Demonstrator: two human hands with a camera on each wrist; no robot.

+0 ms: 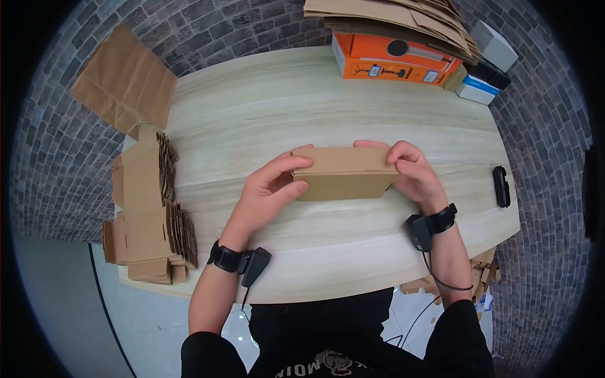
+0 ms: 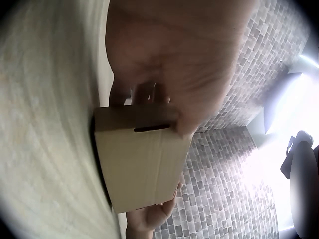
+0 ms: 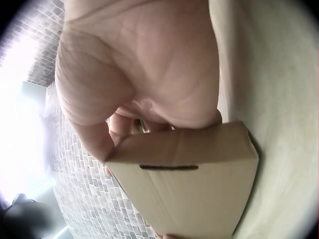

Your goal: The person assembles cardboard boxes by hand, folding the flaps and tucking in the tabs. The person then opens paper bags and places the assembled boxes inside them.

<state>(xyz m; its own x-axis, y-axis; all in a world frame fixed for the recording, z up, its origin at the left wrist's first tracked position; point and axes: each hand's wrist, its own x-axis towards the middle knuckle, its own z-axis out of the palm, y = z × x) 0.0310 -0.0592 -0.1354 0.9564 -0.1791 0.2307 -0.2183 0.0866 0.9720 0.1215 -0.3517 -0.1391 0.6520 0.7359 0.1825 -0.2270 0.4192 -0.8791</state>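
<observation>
A small brown cardboard box (image 1: 345,186) stands over the middle of the table, its long side towards me. My left hand (image 1: 267,190) grips its left end, the thumb on the near face and fingers over the top edge. At the opposite end my right hand (image 1: 417,176) holds the upper corner, with some fingers behind the box. In the left wrist view, a dark slot shows along an edge of the box (image 2: 139,164) near the palm. A similar slot appears on the box (image 3: 189,194) in the right wrist view. The box's inside is hidden.
Stacks of flattened cardboard (image 1: 144,183) line the table's left edge, with a brown paper bag (image 1: 129,82) behind them. Orange boxes (image 1: 391,57) under a pile of paper bags (image 1: 403,22) stand at the back right. A black object (image 1: 501,187) lies near the right edge.
</observation>
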